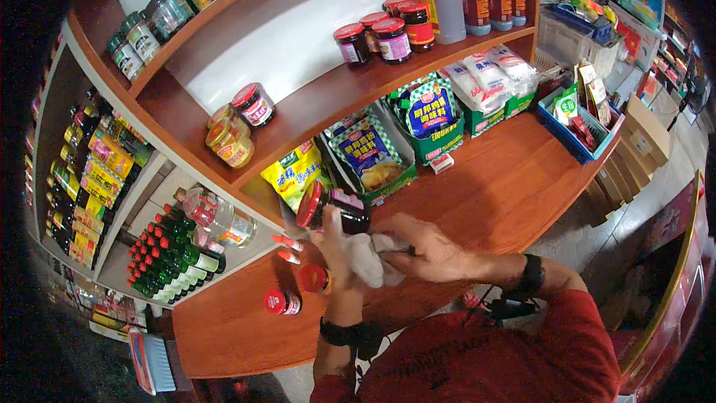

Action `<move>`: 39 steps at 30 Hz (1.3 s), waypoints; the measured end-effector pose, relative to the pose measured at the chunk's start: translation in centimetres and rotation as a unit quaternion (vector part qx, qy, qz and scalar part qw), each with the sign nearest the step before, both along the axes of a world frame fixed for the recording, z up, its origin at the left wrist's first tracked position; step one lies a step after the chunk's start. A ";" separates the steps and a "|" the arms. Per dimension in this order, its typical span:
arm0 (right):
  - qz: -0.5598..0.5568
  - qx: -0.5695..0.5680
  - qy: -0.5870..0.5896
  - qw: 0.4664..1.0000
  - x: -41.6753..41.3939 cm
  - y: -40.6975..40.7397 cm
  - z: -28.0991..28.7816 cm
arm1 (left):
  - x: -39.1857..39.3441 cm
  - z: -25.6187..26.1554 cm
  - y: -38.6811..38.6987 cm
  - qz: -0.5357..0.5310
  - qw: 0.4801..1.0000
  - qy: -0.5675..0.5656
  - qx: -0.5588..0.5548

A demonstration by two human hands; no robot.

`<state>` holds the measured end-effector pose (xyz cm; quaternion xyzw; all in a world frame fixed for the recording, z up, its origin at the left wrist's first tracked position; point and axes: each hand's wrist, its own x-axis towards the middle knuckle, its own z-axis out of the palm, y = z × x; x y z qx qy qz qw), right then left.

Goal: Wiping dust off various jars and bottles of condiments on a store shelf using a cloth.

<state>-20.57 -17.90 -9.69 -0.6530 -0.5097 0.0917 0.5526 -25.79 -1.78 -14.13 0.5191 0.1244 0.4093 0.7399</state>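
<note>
My left hand (pixel 331 249) grips a dark glass jar (pixel 351 214) tilted on its side above the wooden counter (pixel 447 201). Its red lid points left, and a purple label shows on its side. My right hand (pixel 428 249) holds a crumpled white cloth (pixel 366 262) close under the jar's base; whether it touches the glass cannot be made out. Below my left hand, a red-lidded jar (pixel 282 302) stands on the counter, with another red-lidded jar (pixel 315 279) beside it, partly behind my wrist. Two small red-and-white items (pixel 288 243) lie near the shelf post.
Seasoning bags in green boxes (pixel 439 145) line the counter's back under a shelf (pixel 313 117) holding red-lidded jars (pixel 394 42) and plastic jugs (pixel 439 0). A blue basket (pixel 584 148) sits at the right end. Green bottles (pixel 173 260) fill the left rack. A brush (pixel 151 361) is lower left.
</note>
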 end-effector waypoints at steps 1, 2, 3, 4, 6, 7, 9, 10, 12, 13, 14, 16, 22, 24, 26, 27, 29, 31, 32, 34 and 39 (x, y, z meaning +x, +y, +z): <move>-0.030 0.038 0.009 0.999 -0.2 -0.3 1.4 | -0.2 -0.7 0.9 -0.049 0.999 -0.015 -0.003; -0.064 0.073 0.019 0.995 -0.1 -0.5 2.2 | -0.3 -1.3 1.3 -0.086 0.996 -0.021 -0.001; -0.071 0.088 0.040 0.993 0.3 -0.2 2.6 | 0.0 -1.7 1.2 -0.097 0.995 -0.021 0.007; -0.059 0.118 0.029 0.991 0.7 0.6 2.8 | 0.0 -2.2 1.0 -0.108 0.994 -0.021 0.016; -0.034 0.181 0.002 0.983 1.1 2.8 3.0 | 0.3 -2.8 0.2 -0.112 0.993 -0.024 0.038; -0.077 0.165 -0.049 0.982 1.0 3.6 3.2 | 0.3 -2.7 -0.2 -0.111 0.992 -0.029 0.047; -0.070 0.188 -0.052 0.978 0.9 4.2 3.0 | 0.2 -2.0 -0.3 -0.112 0.990 -0.045 0.065; -0.066 0.200 -0.054 0.976 0.8 4.4 2.9 | 0.0 -1.2 -0.2 -0.119 0.988 -0.060 0.076; -0.057 0.171 0.010 0.984 0.5 4.1 1.7 | -0.1 0.1 0.0 -0.135 0.982 -0.087 0.100; -0.063 0.144 0.025 0.987 0.4 3.7 1.4 | -0.1 0.9 0.1 -0.145 0.977 -0.101 0.116; -0.064 0.119 0.040 0.990 0.1 3.4 1.1 | -0.5 1.6 0.5 -0.152 0.973 -0.114 0.132; -0.075 0.127 -0.034 0.988 -0.7 2.9 0.5 | -0.8 2.7 1.2 -0.159 0.965 -0.131 0.161; 0.010 0.117 -0.038 0.992 -0.4 -0.1 0.7 | -1.7 1.2 2.3 -0.123 0.983 -0.033 0.135; -0.075 0.130 0.067 0.986 0.0 -0.7 2.0 | -2.1 2.9 0.7 -0.111 0.980 0.013 0.166; -0.101 0.164 0.067 0.979 0.7 -0.2 4.1 | -1.9 2.7 -0.2 -0.108 0.977 0.027 0.180; -0.086 0.148 -0.037 0.985 1.0 0.1 4.5 | -1.3 1.6 -0.4 -0.115 0.977 0.018 0.178; -0.053 0.113 -0.240 0.963 1.8 0.7 5.0 | -0.4 1.4 -1.3 -0.089 0.959 0.011 0.270; -0.048 0.037 -0.296 0.953 1.6 0.7 5.1 | 0.1 1.8 -2.3 -0.065 0.936 0.026 0.344; -0.045 -0.002 -0.322 0.946 1.7 0.5 5.0 | 0.1 1.6 -2.7 -0.084 0.939 0.043 0.331; -0.024 0.001 -0.251 0.968 4.0 0.2 4.3 | 0.4 1.2 -3.5 -0.121 0.942 0.076 0.303; 0.020 -0.008 0.137 0.990 7.6 -0.6 3.8 | 2.1 2.6 -5.6 -0.061 0.899 0.061 0.430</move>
